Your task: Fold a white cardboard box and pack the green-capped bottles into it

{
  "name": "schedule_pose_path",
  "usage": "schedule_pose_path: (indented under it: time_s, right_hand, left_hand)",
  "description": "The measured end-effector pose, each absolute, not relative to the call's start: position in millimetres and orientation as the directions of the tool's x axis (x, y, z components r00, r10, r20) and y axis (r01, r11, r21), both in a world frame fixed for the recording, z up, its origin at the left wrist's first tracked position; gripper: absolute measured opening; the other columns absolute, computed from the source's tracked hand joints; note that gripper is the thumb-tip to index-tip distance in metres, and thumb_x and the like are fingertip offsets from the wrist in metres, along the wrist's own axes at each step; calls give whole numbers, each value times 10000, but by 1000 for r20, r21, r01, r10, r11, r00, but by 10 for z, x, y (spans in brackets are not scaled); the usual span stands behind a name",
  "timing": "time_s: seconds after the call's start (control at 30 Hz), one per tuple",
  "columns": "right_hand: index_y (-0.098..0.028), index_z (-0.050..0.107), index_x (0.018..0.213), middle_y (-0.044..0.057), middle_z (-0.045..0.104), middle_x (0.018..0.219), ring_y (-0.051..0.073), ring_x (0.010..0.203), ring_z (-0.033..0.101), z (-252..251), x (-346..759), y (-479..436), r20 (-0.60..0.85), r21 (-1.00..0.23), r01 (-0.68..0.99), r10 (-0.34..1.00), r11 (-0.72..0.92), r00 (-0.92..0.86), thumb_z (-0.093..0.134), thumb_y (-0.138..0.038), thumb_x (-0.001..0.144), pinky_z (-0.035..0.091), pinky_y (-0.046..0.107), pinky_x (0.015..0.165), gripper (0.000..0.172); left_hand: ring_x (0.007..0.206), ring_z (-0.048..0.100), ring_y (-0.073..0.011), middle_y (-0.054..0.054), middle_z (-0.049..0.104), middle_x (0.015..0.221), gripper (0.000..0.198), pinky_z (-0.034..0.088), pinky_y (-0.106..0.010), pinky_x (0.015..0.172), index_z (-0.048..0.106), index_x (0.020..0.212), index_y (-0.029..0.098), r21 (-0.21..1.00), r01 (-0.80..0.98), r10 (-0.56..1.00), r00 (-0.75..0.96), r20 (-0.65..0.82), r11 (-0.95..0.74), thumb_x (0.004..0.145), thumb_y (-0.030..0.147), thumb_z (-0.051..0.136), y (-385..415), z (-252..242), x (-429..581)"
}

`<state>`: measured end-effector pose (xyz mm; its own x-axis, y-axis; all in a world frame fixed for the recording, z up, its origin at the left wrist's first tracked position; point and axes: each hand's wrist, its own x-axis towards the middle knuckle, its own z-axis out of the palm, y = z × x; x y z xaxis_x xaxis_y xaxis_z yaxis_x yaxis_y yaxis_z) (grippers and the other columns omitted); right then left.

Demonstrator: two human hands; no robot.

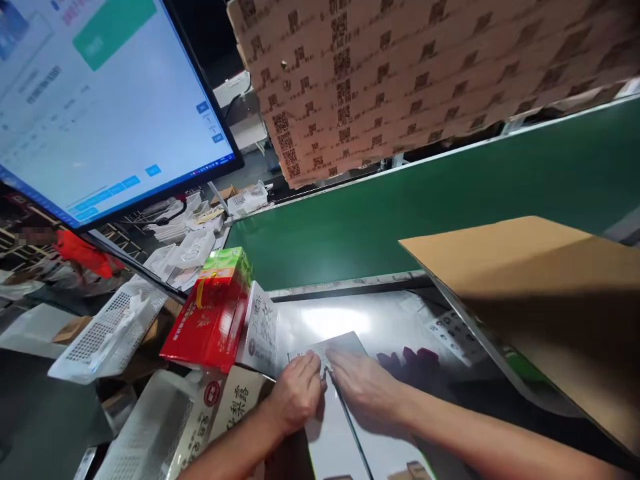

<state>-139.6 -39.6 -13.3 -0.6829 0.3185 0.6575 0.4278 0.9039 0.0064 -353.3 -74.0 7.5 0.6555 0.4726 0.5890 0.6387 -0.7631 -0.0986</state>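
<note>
Presently, item by item from the fingers outward. Fingers point(311, 365) of the left hand point(295, 393): curled, tips pressed onto the near edge of one small paper slip point(336, 347); not closed round it. Right hand point(365, 387): one, laid flat with fingers spread, palm down, holding the same slip against the worktop point(390, 320). Both hands touch each other at the slip's near edge.

Slip: one, pale, printed, lying flat on the glossy worktop just in front of the hands. Judged light, thin and limp; likely to slide on the shiny surface and to crease if pinched hard. Best lifted at a free corner or the far edge.

Left of the hands: one red carton point(213, 320) with a green end, tilted; one white box point(260, 330) touching it; one further white box point(227, 407) with printed characters, lower down. White mesh trays point(107, 333): at least two, others farther back, count uncertain.

Beyond: one green conveyor belt point(400, 213); one flat cardboard sheet point(540, 293) at right, overhanging the worktop; one monitor point(100, 100), lit; one stack of printed cardboard point(400, 73) above the belt, sheets too many to count.
</note>
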Motion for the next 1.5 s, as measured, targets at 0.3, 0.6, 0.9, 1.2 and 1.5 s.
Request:
schedule_pose_path:
  time_s: [0.3, 0.6, 0.9, 1.2, 1.5]
  right_hand:
    - [-122, 664, 931, 122, 709, 953, 247, 849, 694, 74, -1363, -384, 689, -303, 387, 481, 871, -543, 338, -95, 1064, 599, 362, 746, 353]
    - [-121, 665, 1318, 207, 625, 1424, 413, 1249, 635, -4, -1185, -494, 486, -385, 494, 626, 780, -610, 790, -257, 922, 636, 548, 955, 437]
    - [-36, 744, 1070, 253, 727, 1145, 341, 1032, 702, -128, -1319, -331, 667, 25, 453, 323, 891, -672, 448, -44, 944, 618, 495, 898, 322]
    - [-137, 676, 851, 120, 692, 866, 243, 769, 643, 135, -1274, -106, 699, -157, 289, 313, 944, -643, 353, -97, 1042, 563, 394, 742, 377]
    - [-147, 662, 811, 77, 649, 787, 208, 717, 600, 193, -1275, -109, 576, -297, 369, 473, 881, -666, 315, -203, 1109, 443, 345, 645, 461]
  left_hand:
    - [815, 773, -235, -104, 746, 863, 135, 678, -329, 714, 604, 938, 153, 240, 667, 645, 464, 607, -706, 924, 29, 553, -741, 165, -3438]
    - [1445, 529, -439, -195, 606, 1523, 513, 578, -684, 1056, 683, 1170, 193, 449, 682, 815, 450, 365, -578, 808, 515, 849, -769, 60, -3717]
    - [1219, 722, -339, -74, 802, 1221, 202, 669, -543, 956, 679, 1174, 183, 221, 630, 629, 549, 550, -744, 981, 188, 618, -661, 48, -3643]
    - [960, 788, -245, -123, 794, 927, 217, 682, -369, 897, 665, 1148, 131, 206, 581, 580, 584, 569, -787, 1042, 203, 489, -452, 246, -3582]
    - [913, 790, -198, -85, 806, 989, 191, 667, -295, 835, 665, 1137, 174, 324, 572, 650, 575, 497, -753, 1033, 138, 508, -436, 335, -3648]
